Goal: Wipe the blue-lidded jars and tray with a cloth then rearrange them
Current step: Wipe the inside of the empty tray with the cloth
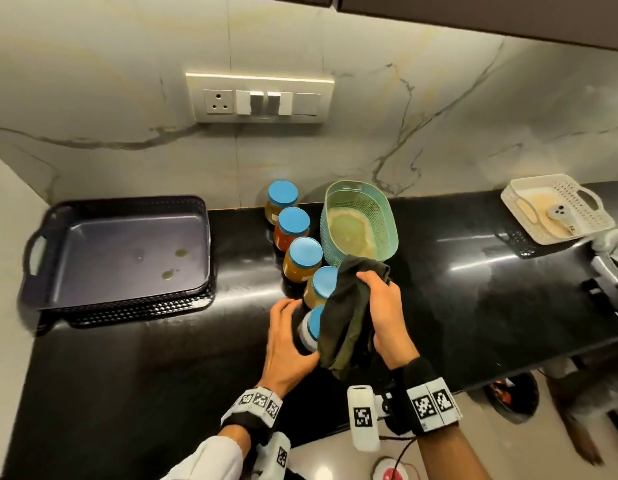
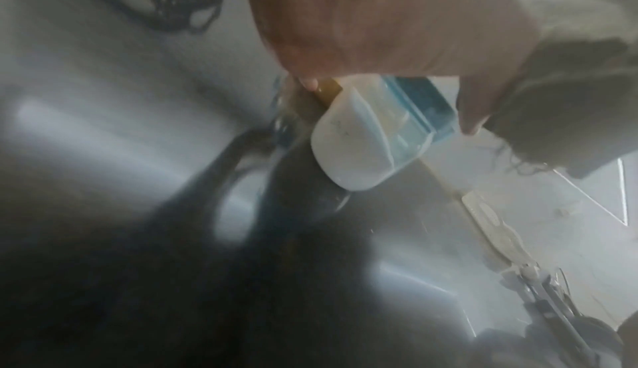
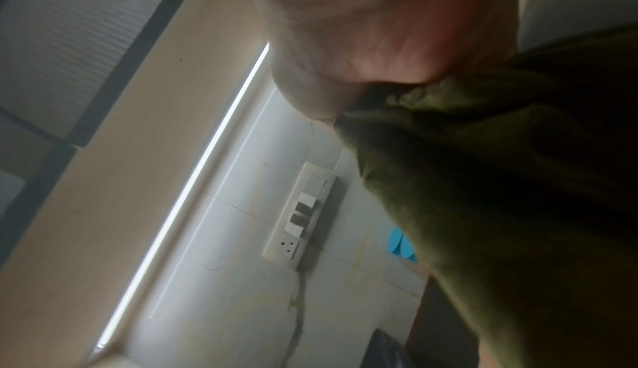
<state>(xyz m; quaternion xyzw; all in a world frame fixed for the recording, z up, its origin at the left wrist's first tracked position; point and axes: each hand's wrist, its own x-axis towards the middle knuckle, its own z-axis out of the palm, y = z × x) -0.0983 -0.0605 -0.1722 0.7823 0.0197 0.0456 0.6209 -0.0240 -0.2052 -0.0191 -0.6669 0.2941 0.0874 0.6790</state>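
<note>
Several blue-lidded jars stand in a slanting row on the black counter, from the far jar [image 1: 282,199] down to the near white-filled jar [image 1: 309,332]. My left hand [image 1: 287,336] grips that near jar [image 2: 359,144] round its side. A dark green cloth [image 1: 347,317] is bunched in my right hand [image 1: 382,306] and drapes over the near jar's lid and against the jar behind it [image 1: 323,284]. In the right wrist view the cloth [image 3: 500,210] fills the right side. The dark tray [image 1: 40,244] sits apart at the left, with a few spots on its floor.
A green oval basket [image 1: 387,216] stands just right of the jar row, touching the cloth's top. A white basket [image 1: 588,216] sits at the far right near a sink edge. A switch panel [image 1: 260,98] is on the marble wall.
</note>
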